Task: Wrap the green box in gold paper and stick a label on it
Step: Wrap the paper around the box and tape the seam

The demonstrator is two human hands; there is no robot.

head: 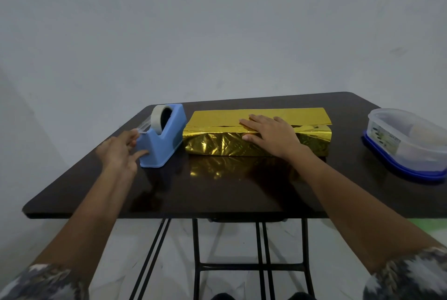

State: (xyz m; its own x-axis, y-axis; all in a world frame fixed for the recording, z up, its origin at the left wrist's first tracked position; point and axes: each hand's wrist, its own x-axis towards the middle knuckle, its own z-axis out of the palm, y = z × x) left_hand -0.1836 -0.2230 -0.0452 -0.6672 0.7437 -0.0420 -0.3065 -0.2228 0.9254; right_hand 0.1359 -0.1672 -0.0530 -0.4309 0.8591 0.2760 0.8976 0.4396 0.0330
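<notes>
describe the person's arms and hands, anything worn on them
The left hand and right hand are bare: no gloves, rings or watch visible. The forearms are uncovered too. The left sleeve and right sleeve end near the elbows, in a blotchy grey, dark and white pattern like camouflage.

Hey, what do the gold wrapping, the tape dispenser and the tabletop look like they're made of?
The wrapping looks like metallic gold foil paper: mirror-shiny, with sharp creases and glints. The tape dispenser looks like light blue moulded plastic, smooth and matte. The tabletop is dark and glossy, perhaps laminate or lacquered wood; it reflects the gold.
</notes>
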